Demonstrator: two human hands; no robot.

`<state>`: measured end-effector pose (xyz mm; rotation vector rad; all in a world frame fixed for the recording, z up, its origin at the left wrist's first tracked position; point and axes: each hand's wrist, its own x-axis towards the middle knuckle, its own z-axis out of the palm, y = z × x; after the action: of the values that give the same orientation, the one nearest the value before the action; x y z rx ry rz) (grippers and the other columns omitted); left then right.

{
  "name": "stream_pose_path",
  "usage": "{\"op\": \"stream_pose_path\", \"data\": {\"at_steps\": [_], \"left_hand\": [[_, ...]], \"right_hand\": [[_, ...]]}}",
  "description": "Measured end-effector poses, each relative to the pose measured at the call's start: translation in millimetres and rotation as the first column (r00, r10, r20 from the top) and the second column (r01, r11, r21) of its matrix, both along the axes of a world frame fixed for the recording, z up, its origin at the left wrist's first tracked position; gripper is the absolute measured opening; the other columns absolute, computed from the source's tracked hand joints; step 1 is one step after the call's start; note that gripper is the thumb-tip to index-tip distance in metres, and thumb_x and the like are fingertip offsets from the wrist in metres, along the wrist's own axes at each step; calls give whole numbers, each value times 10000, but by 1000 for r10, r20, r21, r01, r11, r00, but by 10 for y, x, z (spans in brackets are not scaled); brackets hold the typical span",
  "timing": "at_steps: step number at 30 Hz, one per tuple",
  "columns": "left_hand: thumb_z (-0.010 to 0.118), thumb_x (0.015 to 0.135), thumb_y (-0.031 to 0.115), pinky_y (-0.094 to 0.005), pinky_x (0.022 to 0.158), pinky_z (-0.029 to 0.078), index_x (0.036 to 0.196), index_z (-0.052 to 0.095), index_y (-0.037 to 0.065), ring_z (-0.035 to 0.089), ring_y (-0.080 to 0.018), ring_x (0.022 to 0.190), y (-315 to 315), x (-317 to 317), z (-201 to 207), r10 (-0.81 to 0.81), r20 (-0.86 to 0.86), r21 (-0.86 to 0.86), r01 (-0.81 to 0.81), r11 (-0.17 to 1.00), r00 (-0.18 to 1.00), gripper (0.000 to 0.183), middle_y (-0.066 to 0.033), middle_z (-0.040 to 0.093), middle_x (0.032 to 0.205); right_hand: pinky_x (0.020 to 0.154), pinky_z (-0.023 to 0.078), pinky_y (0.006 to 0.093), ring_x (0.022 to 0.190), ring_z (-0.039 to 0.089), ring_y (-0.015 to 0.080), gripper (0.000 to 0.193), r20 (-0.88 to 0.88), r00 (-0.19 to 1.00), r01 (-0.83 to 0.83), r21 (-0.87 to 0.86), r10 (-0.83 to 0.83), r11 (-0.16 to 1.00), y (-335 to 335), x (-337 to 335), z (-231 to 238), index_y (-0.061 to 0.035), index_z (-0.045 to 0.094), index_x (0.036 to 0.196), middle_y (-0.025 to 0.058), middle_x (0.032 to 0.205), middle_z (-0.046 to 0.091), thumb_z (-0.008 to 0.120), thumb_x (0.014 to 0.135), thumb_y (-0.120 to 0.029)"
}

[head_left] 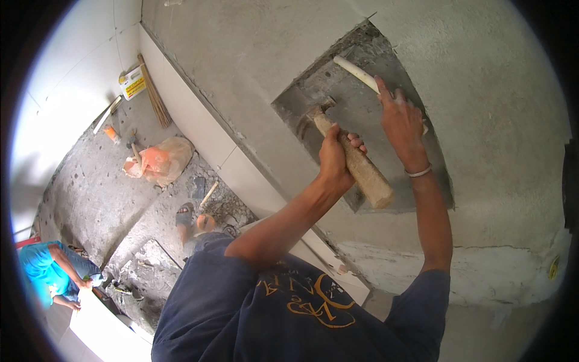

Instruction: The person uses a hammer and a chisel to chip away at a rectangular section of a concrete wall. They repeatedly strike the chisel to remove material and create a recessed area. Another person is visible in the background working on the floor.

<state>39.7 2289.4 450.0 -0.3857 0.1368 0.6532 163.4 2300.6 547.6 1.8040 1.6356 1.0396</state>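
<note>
My left hand (335,158) is wrapped round the thick wooden handle of a hammer (369,176). The hammer's metal head points up and left, close to a dark grey four-sided patch (377,51) in the plastered wall. Over the right side of that patch, my right hand (402,123) is closed round a slim whitish rod (356,73). One end of the rod sticks out up and left past my fingers; the grip covers its middle, so I cannot tell what tool it is. Hammer and rod are apart.
A pale tiled ledge (190,102) runs along the wall's foot. On the rough floor lie a plastic bag (172,160), rubble (232,202) and a bundle of sticks (155,96) beside a white-and-yellow container (132,83). At lower left, a person in blue (45,265) handles a white panel (99,323).
</note>
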Motion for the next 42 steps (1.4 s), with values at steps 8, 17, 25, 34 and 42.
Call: {"op": "stream_pose_path", "data": {"at_steps": [8,17,25,34,42], "left_hand": [[373,971,342,-333,629,459,834,377,105,468,-170,622,19,-89,110,56,-23,-116,-58,992,998,274,-16,453,675],[333,972,389,-331,642,468,781,409,93,479,-187,640,308,-70,425,125,248,-28,-122,992,961,360,-37,461,660],[349,971,401,-334,640,463,806,402,102,477,-189,626,232,-53,541,139,160,76,-153,985,977,345,-36,452,674],[348,969,412,-347,626,455,788,417,99,479,-194,619,123,-38,439,120,49,-162,-111,980,992,368,-25,458,657],[331,967,401,-342,636,449,731,420,106,483,-204,629,148,-39,361,116,49,-111,-110,988,992,388,-33,463,629]], "right_hand": [[626,546,381,755,674,271,446,-80,995,50,-33,-52,998,2,-25,42,-132,394,1391,194,986,633,470,956,-200],[680,549,413,745,678,298,499,-180,980,80,-47,-88,996,21,-152,80,-130,374,1388,189,957,642,523,913,-161],[705,533,438,792,672,303,480,-277,957,68,-53,-80,996,31,-121,135,-123,382,1383,195,928,636,488,915,-121],[728,517,442,813,661,300,464,-185,979,88,-6,-87,996,1,-47,33,-140,358,1409,179,950,629,447,955,-163],[773,517,448,893,660,322,461,-164,982,94,5,-91,996,12,-41,2,-127,368,1396,195,1019,618,474,948,-163]]}}
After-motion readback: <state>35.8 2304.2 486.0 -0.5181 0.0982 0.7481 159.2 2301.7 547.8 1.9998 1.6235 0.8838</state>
